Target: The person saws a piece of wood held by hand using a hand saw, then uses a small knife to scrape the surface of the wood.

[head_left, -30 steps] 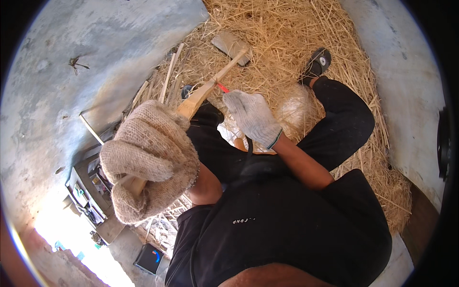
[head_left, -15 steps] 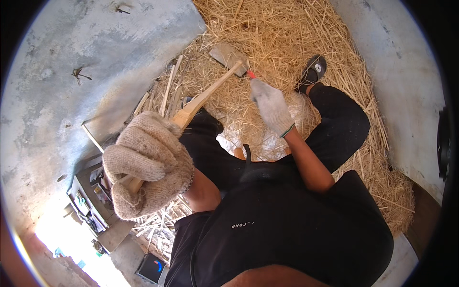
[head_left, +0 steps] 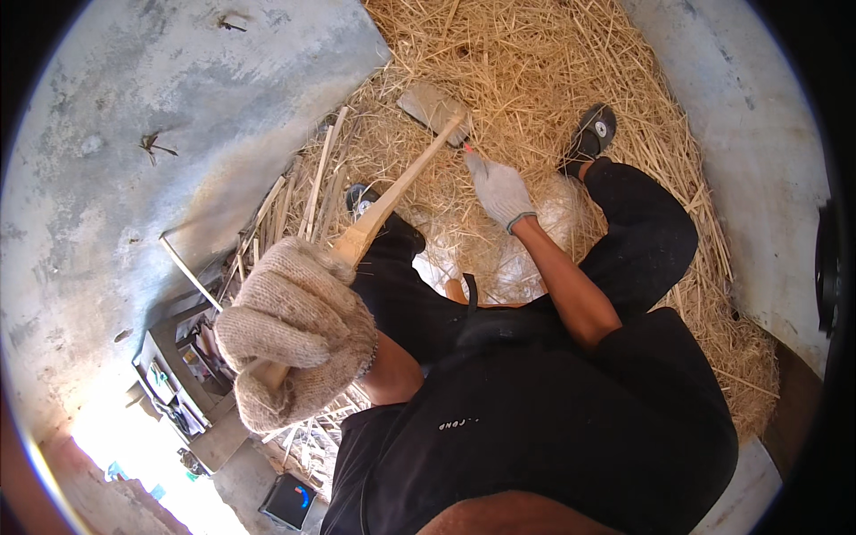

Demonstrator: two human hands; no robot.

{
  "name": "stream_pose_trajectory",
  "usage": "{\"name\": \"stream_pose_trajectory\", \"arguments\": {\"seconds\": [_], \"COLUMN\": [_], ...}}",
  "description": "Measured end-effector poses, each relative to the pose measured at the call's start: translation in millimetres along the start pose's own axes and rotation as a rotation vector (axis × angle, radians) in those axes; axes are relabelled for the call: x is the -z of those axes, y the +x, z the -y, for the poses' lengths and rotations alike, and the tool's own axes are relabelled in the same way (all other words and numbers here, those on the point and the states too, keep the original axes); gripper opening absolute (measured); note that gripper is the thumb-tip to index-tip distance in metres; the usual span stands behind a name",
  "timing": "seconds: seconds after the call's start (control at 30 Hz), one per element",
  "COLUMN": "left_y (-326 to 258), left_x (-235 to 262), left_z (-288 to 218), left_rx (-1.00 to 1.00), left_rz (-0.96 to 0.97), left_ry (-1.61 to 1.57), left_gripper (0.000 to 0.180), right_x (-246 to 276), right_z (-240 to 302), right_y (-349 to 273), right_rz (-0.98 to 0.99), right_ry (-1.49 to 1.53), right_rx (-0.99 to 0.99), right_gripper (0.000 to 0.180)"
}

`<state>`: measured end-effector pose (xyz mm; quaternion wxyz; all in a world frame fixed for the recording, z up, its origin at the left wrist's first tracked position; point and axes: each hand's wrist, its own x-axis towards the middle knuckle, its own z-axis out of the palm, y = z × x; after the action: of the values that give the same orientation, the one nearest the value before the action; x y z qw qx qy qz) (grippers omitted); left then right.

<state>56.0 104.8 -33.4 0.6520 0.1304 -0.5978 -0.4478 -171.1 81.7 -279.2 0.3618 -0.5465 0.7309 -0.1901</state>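
My left hand (head_left: 299, 325), in a thick beige knitted glove, is closed around a pale, shaped wooden stick (head_left: 374, 218). The stick slants away from me to the upper right, wide near the glove and slimmer toward its far end. That far end lies over a grey-brown block (head_left: 428, 104) on the straw. My right hand (head_left: 501, 192), in a thin whitish glove, is closed on a tool with a small red part (head_left: 468, 147) showing past the fingers. It is close to the stick's far end; the tool's working part cannot be made out.
Straw and wood shavings (head_left: 535, 62) cover the floor around my spread legs and sandals. Long thin wood strips (head_left: 321, 169) lie along the left wall (head_left: 205, 116). A shelf unit (head_left: 183, 374) with small items and a dark box (head_left: 287, 501) stand at lower left.
My left hand has come a little nearer to me and to the right, still holding the stick. The red-ended tool in my right hand shows less now. The whole view has shifted slightly.
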Motion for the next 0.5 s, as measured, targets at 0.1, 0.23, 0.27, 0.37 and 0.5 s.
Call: {"name": "stream_pose_trajectory", "arguments": {"seconds": [0.1, 0.23, 0.27, 0.37, 0.5], "left_y": [2, 0, 0, -1, -1], "left_x": [5, 17, 11, 12, 22], "left_z": [1, 0, 1, -2, -2], "left_rx": [0.005, -0.01, -0.009, -0.002, -0.028], "left_rz": [-0.031, -0.076, -0.15, -0.123, -0.099], "left_ry": [-0.036, -0.037, -0.001, -0.07, -0.024], "left_gripper": [0.028, 0.027, 0.035, 0.023, 0.028], "right_x": [6, 5, 0, -10, -28], "right_z": [33, 51, 51, 53, 33], "right_y": [-20, -54, -56, -51, -3], "right_rz": [-0.008, 0.141, 0.171, 0.084, -0.003], "right_ry": [0.293, 0.399, 0.381, 0.282, 0.038], "right_rx": [0.157, 0.282, 0.28, 0.352, 0.253], "right_gripper": [0.062, 0.045, 0.039, 0.037, 0.052]}}
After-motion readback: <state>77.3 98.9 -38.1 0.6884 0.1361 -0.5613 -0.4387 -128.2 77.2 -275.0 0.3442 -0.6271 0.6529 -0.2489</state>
